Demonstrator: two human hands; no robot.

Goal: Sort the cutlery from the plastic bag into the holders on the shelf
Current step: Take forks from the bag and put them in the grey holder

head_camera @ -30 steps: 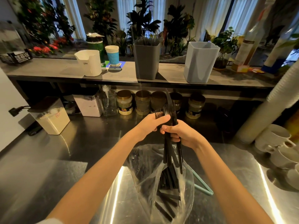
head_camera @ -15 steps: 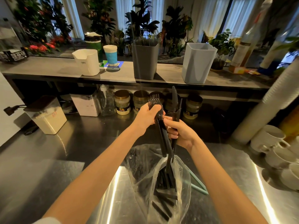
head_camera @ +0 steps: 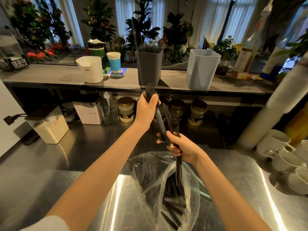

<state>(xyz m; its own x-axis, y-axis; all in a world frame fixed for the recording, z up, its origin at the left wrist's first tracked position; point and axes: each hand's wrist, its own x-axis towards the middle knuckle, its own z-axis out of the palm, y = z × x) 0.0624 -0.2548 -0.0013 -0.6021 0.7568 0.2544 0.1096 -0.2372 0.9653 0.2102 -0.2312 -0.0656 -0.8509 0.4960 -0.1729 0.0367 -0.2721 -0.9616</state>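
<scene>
Left hand (head_camera: 146, 110) now grips the forks (head_camera: 159, 122), pulled up clear of the knives (head_camera: 167, 114) the right hand (head_camera: 181, 147) clutches over the plastic bag (head_camera: 150, 180), so the grey holder (head_camera: 149, 69) is next, I'd guess.

left hand (head_camera: 146, 110) hides the necks of the forks (head_camera: 150, 90) | right hand (head_camera: 181, 147) covers the knives (head_camera: 167, 114) mid-handle, I can't count them | plastic bag (head_camera: 150, 172) cut by bottom edge, cutlery inside blurred by film | pale holder (head_camera: 201, 69) interior hidden | jar (head_camera: 125, 109) label unreadable | mugs (head_camera: 275, 144) clipped at right edge
</scene>
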